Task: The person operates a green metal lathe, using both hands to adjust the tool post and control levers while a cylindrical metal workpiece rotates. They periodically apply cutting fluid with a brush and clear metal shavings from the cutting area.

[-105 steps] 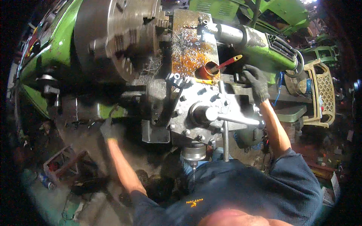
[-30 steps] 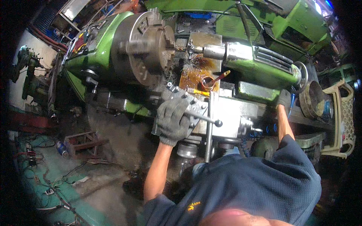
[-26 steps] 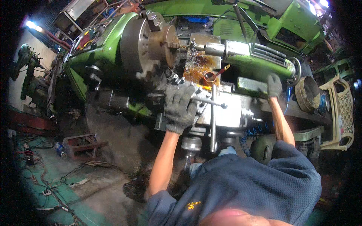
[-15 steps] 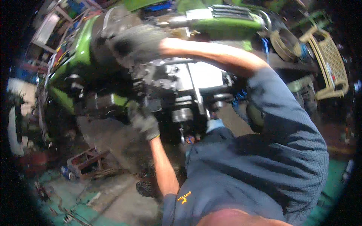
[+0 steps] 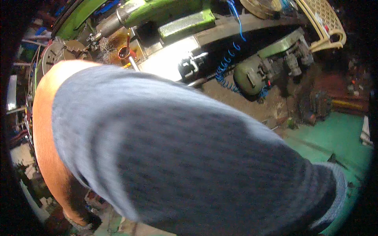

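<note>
A bare forearm (image 5: 43, 126) bends down the left side of the picture from a large dark blue sleeve (image 5: 189, 141), which hides much of the middle. It appears to be my right arm. At its end my right hand (image 5: 84, 225), in a dark glove, is low by the lower-left rim. Its fingers are in shadow and cut off, so what it touches does not show. My left hand is out of sight. Behind the elbow is the round metal chuck (image 5: 49, 55) of a green lathe. A small red pot (image 5: 125, 52) with a stick in it stands beside the lathe bed.
A coiled blue air hose (image 5: 224, 72) hangs beside a green rounded machine housing (image 5: 249, 74). At the upper right is a cream plastic chair (image 5: 325, 17). A long green machine part (image 5: 157, 13) spans the top. Green floor (image 5: 334, 129) shows at the right.
My view has swung, and the chuck now appears farther left. My right hand has left the chuck area for the lower left. My left hand has gone out of view.
</note>
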`<control>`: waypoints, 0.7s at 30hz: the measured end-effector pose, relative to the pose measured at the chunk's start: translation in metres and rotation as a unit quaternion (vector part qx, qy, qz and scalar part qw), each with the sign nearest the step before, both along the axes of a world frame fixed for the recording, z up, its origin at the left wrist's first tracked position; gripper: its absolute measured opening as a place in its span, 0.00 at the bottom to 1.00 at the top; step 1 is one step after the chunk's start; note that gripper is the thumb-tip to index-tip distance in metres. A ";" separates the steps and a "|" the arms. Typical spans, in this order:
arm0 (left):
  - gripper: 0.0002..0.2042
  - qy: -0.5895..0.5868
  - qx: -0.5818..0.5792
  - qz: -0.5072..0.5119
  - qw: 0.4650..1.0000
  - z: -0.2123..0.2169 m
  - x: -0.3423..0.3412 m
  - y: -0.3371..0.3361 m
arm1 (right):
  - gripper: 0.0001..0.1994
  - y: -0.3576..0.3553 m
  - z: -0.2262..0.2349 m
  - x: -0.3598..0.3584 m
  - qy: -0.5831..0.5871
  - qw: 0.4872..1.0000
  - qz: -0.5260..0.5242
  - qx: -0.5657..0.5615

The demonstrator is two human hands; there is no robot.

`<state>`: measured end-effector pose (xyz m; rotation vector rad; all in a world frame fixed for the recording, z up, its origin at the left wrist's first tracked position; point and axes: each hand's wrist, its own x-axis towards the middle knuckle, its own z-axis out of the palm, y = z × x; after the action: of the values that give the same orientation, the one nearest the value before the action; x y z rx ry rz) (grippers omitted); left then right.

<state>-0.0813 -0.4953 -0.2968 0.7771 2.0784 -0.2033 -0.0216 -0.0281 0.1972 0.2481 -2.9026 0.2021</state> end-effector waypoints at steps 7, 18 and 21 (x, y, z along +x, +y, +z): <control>0.17 -0.004 0.043 0.132 0.990 0.047 0.074 -0.018 | 0.12 -0.020 0.027 0.046 -0.038 0.994 -0.012 0.099; 0.14 0.245 0.291 -0.201 0.903 0.062 -0.133 0.086 | 0.18 0.047 -0.055 0.182 -0.302 0.890 -0.334 -0.067; 0.13 0.150 0.480 -0.173 0.847 0.133 -0.209 0.206 | 0.20 0.051 -0.066 0.172 -0.330 0.876 -0.337 -0.097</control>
<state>-0.2898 -0.2892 -0.1642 1.8174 2.2707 0.6243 0.1501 0.0228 0.1316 -1.0564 -3.3367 0.5311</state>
